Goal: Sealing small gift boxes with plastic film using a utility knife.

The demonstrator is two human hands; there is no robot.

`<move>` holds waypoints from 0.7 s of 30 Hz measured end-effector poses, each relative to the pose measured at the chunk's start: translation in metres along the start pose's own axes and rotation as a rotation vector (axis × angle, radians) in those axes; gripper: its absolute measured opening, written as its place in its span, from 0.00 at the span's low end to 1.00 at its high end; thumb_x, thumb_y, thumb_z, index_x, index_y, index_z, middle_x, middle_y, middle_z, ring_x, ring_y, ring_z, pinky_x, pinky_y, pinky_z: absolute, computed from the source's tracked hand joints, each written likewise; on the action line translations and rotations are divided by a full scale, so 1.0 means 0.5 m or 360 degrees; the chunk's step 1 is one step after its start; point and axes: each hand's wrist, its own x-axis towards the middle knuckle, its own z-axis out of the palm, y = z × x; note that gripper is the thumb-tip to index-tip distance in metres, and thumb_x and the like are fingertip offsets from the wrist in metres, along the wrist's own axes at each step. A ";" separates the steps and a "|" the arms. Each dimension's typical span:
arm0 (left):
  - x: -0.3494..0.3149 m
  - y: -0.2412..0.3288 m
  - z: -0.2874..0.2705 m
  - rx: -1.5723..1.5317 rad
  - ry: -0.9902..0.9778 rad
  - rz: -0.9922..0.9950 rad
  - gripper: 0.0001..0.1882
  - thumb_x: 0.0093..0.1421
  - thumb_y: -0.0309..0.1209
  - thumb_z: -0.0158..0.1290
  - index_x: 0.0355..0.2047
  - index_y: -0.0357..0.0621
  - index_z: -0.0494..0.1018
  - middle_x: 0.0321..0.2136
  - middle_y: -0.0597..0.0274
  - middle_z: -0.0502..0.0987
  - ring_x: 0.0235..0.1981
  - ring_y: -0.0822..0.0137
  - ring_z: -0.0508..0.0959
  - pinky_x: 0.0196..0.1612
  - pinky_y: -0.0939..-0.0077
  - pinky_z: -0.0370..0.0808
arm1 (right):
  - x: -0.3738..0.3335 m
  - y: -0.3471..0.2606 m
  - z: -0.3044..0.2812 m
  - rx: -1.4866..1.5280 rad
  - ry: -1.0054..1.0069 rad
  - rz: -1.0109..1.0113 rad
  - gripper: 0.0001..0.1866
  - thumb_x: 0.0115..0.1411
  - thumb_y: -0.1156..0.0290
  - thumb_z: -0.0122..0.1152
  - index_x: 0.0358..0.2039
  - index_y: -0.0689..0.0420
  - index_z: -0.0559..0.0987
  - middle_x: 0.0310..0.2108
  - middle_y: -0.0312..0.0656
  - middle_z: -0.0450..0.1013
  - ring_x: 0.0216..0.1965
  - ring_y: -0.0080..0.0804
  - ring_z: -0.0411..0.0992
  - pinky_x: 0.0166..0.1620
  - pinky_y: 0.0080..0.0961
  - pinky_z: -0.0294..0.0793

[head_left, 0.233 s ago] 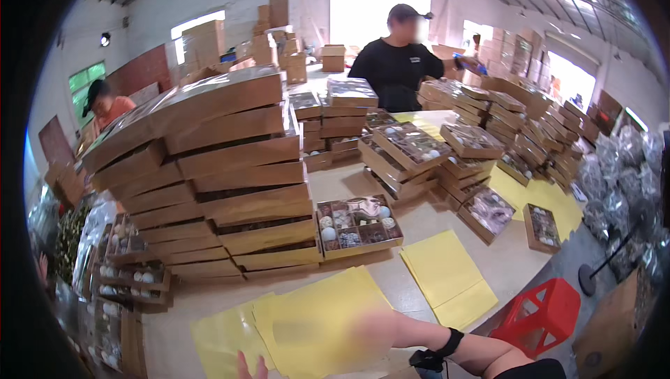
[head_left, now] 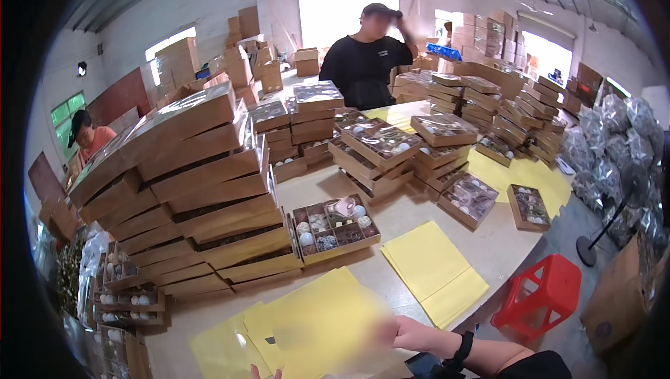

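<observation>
My right hand (head_left: 412, 333) comes in from the lower right over the yellow paper sheets (head_left: 307, 309) on the table. A blur covers its fingers, so what they touch or hold is hidden. Only the fingertips of my left hand (head_left: 267, 372) show at the bottom edge, apart, by the near side of the same sheets. A small dark mark (head_left: 271, 340) is on the paper. Beyond it sits an open compartment box (head_left: 338, 229) of white balls and dried pieces. A second pile of yellow sheets (head_left: 434, 274) lies to its right.
A tall stack of brown boxes (head_left: 209, 204) fills the left side. More boxes (head_left: 380, 145) stand across the table. A person in black (head_left: 366, 65) stands behind; another in orange (head_left: 94, 138) is far left. Right of the table are a red stool (head_left: 541, 292) and a fan (head_left: 614, 211).
The view has shifted, so most things sit farther left. The person in black has brought a hand up to the cap. My right hand stays over the yellow sheets.
</observation>
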 end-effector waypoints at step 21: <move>0.136 0.123 0.072 0.0680 -0.0186 0.0650 0.55 0.49 0.37 0.70 0.70 0.64 0.44 0.60 0.38 0.61 0.52 0.41 0.73 0.50 0.51 0.75 | -0.006 0.091 0.069 -0.0579 0.0466 -0.0329 0.08 0.65 0.67 0.60 0.39 0.58 0.76 0.30 0.33 0.70 0.30 0.16 0.66 0.34 0.16 0.67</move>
